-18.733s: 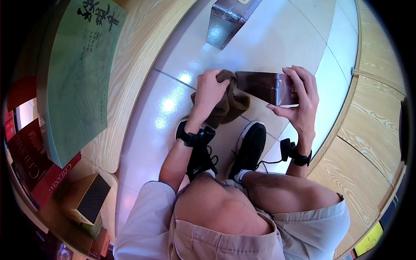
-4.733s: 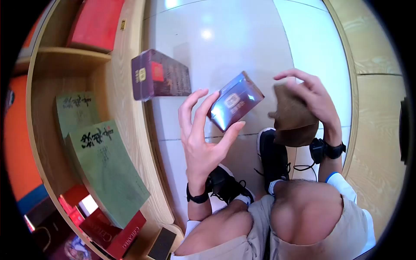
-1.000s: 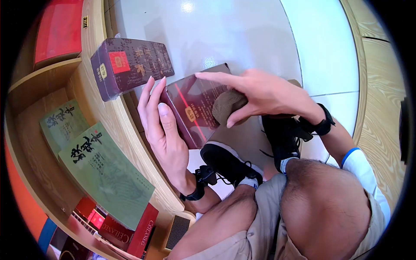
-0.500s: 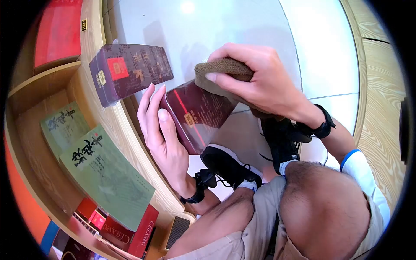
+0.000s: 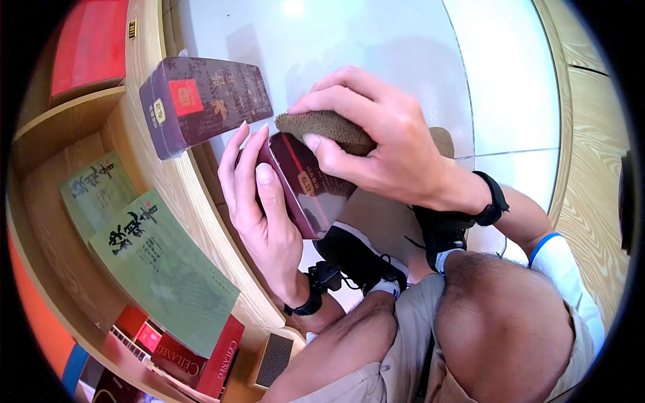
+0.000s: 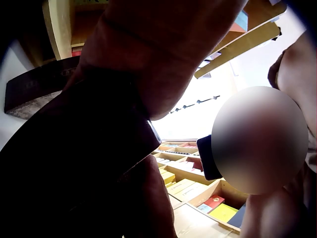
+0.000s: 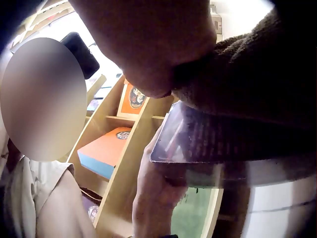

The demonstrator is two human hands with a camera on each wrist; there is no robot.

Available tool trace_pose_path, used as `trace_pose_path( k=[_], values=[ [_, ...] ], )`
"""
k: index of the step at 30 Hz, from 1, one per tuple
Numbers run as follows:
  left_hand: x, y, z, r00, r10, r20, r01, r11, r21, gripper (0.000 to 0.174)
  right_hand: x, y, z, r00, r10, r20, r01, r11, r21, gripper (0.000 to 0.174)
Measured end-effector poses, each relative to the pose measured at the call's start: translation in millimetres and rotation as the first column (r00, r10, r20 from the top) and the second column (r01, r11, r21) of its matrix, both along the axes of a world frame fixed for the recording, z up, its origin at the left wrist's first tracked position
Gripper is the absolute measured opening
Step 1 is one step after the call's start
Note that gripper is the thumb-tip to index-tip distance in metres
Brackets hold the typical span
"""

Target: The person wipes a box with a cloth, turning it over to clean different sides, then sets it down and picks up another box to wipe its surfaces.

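Observation:
My left hand (image 5: pixel 265 218) holds a dark maroon box (image 5: pixel 310 181) by its left end, fingers along the far side and thumb near the top edge. The box has a red stripe, a gold label and glossy wrapping. In my right hand (image 5: pixel 393 138) is a folded brown cloth (image 5: pixel 328 129), pinched between thumb and fingers and laid over the box's upper edge. The right wrist view shows the cloth (image 7: pixel 242 74) close over the box's shiny face (image 7: pixel 198 136), with the left hand (image 7: pixel 161 198) under it. The left wrist view is mostly dark.
A second maroon box (image 5: pixel 232 101) with a red square stands on the tiled floor (image 5: pixel 376 40) by the shelf. The wooden shelf (image 5: pixel 195 221) at left holds green boxes (image 5: pixel 164 269) and red boxes (image 5: pixel 225 356). A wooden cabinet (image 5: pixel 594 168) borders the right. Black shoes (image 5: pixel 356 252) are below the hands.
Over the last second my right hand has moved the cloth up off the box's middle, then left along its upper edge. Much earlier, the left hand held the cloth and the right hand the box.

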State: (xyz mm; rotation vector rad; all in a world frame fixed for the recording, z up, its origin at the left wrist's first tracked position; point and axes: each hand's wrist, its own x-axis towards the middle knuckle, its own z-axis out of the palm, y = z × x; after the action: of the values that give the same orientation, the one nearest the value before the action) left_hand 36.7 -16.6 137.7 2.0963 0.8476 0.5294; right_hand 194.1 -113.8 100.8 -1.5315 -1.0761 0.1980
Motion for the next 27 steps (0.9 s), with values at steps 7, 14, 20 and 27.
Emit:
trace_pose_path(
  k=[7,14,20,27],
  values=[
    [1.6,0.3,-2.2,1.000,-0.011,0.024,0.010,1.000,0.023,0.037,-10.0,0.3,-3.1,0.999,0.022,-0.028,-0.023,1.000,-0.021,0.026],
    [0.9,1.0,-2.2,1.000,-0.009,0.013,0.009,0.999,0.045,0.037,-12.5,-1.6,-3.1,0.999,0.041,0.029,-0.040,0.999,-0.030,0.030],
    [-0.1,1.9,-2.4,1.000,-0.014,0.007,0.014,0.999,0.047,0.037,-15.7,-7.5,-1.3,0.994,0.097,0.049,-0.096,0.995,-0.036,0.031],
    [0.5,1.4,-2.5,1.000,-0.016,0.004,0.016,0.998,0.062,0.037,-15.2,-12.5,3.8,0.984,0.159,0.080,-0.155,0.986,-0.058,0.034]
  ],
)
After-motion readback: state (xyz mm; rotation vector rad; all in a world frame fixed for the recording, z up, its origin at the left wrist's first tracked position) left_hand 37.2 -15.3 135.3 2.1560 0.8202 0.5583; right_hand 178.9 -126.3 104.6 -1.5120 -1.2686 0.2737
